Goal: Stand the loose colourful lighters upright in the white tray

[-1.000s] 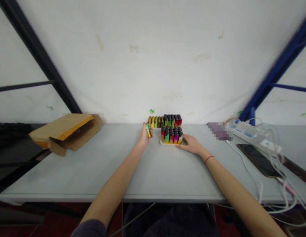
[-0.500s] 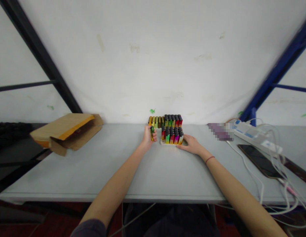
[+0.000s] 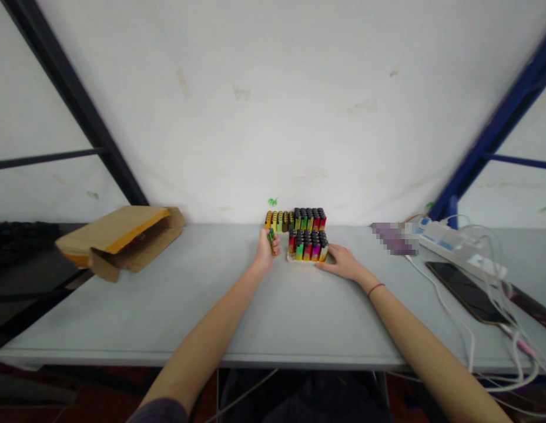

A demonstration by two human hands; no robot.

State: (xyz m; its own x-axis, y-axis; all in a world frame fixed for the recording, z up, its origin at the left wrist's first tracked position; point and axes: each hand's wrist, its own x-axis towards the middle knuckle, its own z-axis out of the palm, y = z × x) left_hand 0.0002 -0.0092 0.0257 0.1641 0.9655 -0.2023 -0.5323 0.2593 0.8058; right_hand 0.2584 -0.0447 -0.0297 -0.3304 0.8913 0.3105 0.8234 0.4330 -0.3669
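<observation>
My left hand is closed around a green and yellow lighter, held tilted just left of the front tray. Whether more lighters are inside the fist is hidden. A clear-edged tray holds upright lighters in red, green, purple and orange, with black tops. My right hand grips the tray's right end, thumb at the front corner and fingers along the side. Behind it, against the wall, stand a block of black-topped lighters and, to its left, a yellow-to-dark block of lighters.
An open brown cardboard box lies at the left of the grey table. At the right are a black phone, a white power strip, loose white cables and a blurred purple item. A wall closes off the back.
The view has tilted slightly, so everything sits a little lower. My left hand still holds the lighter, turned slightly. My right hand stays at the tray's end.
</observation>
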